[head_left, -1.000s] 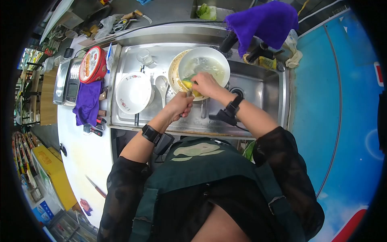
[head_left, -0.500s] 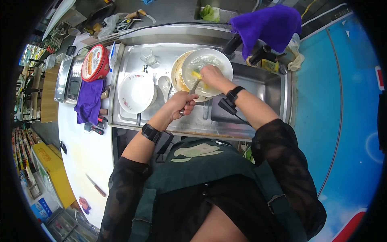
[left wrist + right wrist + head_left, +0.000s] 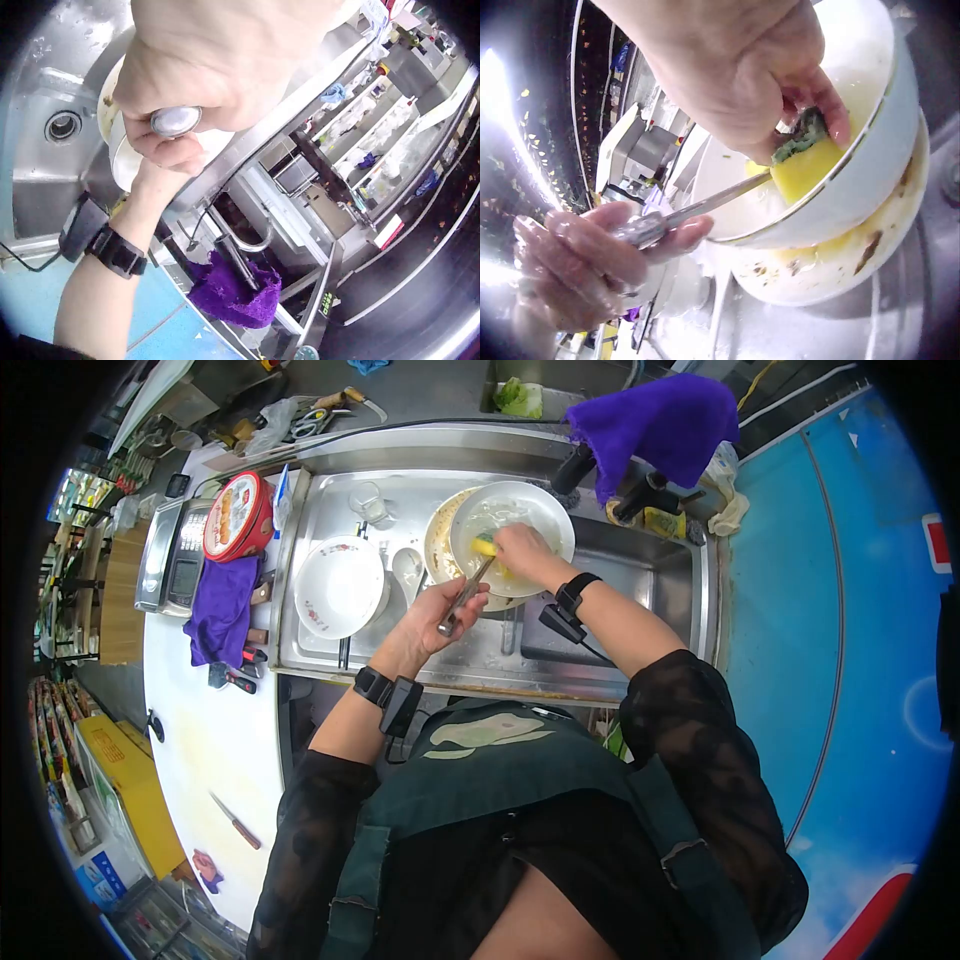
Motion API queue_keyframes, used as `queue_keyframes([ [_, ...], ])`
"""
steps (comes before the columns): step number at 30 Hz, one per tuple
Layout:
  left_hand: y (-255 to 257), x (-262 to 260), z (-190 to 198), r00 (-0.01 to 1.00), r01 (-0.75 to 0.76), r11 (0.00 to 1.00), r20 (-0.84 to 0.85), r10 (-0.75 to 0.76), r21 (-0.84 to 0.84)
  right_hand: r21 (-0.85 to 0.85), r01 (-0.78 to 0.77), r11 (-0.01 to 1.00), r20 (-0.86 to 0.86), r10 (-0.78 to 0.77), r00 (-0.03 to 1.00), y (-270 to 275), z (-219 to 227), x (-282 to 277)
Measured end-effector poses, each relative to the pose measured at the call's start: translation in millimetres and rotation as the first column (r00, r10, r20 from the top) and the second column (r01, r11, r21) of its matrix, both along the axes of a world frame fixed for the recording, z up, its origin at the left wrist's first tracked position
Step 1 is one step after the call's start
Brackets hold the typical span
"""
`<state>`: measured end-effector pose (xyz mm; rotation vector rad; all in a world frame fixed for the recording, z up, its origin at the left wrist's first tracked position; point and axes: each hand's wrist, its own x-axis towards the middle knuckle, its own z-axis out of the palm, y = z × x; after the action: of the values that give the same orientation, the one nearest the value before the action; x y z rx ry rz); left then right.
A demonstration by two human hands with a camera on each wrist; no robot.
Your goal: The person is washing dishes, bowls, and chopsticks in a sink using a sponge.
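My left hand holds a metal utensil by its thick handle, fingers wrapped loosely round it. The utensil slants up over the rim of a white bowl with water in it. In my right hand is a yellow and green sponge, pinched against the utensil's far end just inside that bowl. The sponge and fingers hide that end, so I cannot tell the utensil's kind. Beneath the bowl sits a larger dish with brown food stains. The round handle end faces the left wrist camera.
Left in the steel sink top stand a floral white bowl, a white ladle-like spoon, a glass and chopsticks. The sink basin lies right. A purple cloth hangs behind it. A knife lies on the white counter.
The sponge has moved up from the bowl's near edge to inside it, along the utensil. My left hand has turned and loosened, showing more of the handle.
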<state>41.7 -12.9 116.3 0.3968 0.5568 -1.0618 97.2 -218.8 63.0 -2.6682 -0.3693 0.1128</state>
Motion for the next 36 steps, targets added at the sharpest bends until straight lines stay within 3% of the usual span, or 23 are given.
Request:
queue_keyframes([
  [1, -0.6, -0.7, 5.8, 0.999, -0.051, 0.996, 0.013, 0.051, 0.074, -0.004, -0.007, 1.000, 0.025, 0.007, 1.000, -3.2, -3.4, 1.6],
  [3, -3.8, -2.1, 20.6, 0.994, -0.107, 0.994, 0.017, 0.107, 0.016, -0.009, -0.023, 1.000, 0.053, 0.023, 0.998, -4.2, 0.6, 1.8],
  [5, -3.3, -0.3, 30.3, 0.987, -0.160, 0.986, 0.017, 0.161, -0.046, 0.217, 0.053, 0.975, -0.142, -0.022, 0.990, -0.2, 39.3, -7.9],
  [6, -2.4, 1.9, 32.0, 0.987, -0.149, 0.988, 0.057, 0.151, -0.041, 0.214, 0.049, 0.976, -0.141, -0.019, 0.990, 3.2, 59.1, -13.3],
  [9, -7.2, 0.6, 50.1, 0.981, -0.174, 0.985, 0.088, 0.173, 0.009, 0.347, 0.029, 0.937, -0.123, 0.015, 0.992, 16.2, 114.7, -37.1],
  [11, -10.0, 1.2, 54.3, 0.976, -0.206, 0.977, 0.083, 0.201, 0.055, 0.354, -0.145, 0.924, 0.057, 0.133, 0.989, 23.4, 137.3, -57.9],
  [13, -12.2, 3.4, 53.9, 0.951, -0.304, 0.947, 0.097, 0.294, 0.103, 0.343, -0.172, 0.924, 0.076, 0.155, 0.985, 34.7, 133.4, -76.3],
  [19, -14.4, 6.8, 52.6, 0.970, -0.239, 0.969, 0.053, 0.236, 0.059, 0.282, -0.097, 0.955, 0.084, 0.076, 0.994, 28.8, 89.7, -53.5],
  [21, -15.7, 8.8, 49.2, 0.979, -0.199, 0.979, 0.049, 0.197, 0.037, 0.202, -0.063, 0.977, 0.099, 0.043, 0.994, 23.3, 68.1, -41.9],
  [23, -15.5, 12.9, 37.6, 0.987, -0.152, 0.971, 0.087, 0.139, 0.182, 0.132, -0.067, 0.989, 0.059, 0.060, 0.996, 10.8, 46.3, -29.6],
  [26, -8.8, 16.8, 30.8, 0.988, -0.124, 0.977, 0.114, 0.105, 0.175, -0.079, 0.079, 0.994, 0.043, -0.075, 0.996, -3.5, 30.7, -20.3],
  [27, -8.3, 17.2, 31.2, 0.987, -0.128, 0.976, 0.115, 0.109, 0.174, -0.079, 0.074, 0.994, 0.044, -0.071, 0.996, -7.0, 21.5, -18.3],
  [30, -9.0, 17.5, 29.7, 0.984, -0.167, 0.982, -0.041, 0.171, 0.085, -0.204, 0.164, 0.965, 0.098, -0.146, 0.984, -14.5, 1.8, -15.7],
  [32, -9.5, 21.6, 23.8, 0.954, -0.139, 0.982, -0.282, 0.097, -0.131, -0.092, 0.065, 0.994, -0.132, -0.077, 0.988, -17.7, 9.6, -11.9],
  [33, -7.4, 24.2, 11.2, 0.955, -0.138, 0.982, -0.282, 0.096, -0.132, -0.093, 0.066, 0.993, -0.132, -0.078, 0.988, -17.9, 14.9, -10.9],
  [35, -4.0, 30.0, -16.9, 0.948, -0.075, 0.898, -0.311, -0.070, -0.433, 0.099, 0.114, 0.988, -0.139, -0.100, 0.985, -19.3, 25.1, -7.3],
  [36, -6.8, 30.4, -12.3, 0.948, -0.071, 0.897, -0.310, -0.076, -0.436, 0.096, 0.119, 0.988, -0.138, -0.105, 0.985, -18.1, 28.0, -7.6],
])
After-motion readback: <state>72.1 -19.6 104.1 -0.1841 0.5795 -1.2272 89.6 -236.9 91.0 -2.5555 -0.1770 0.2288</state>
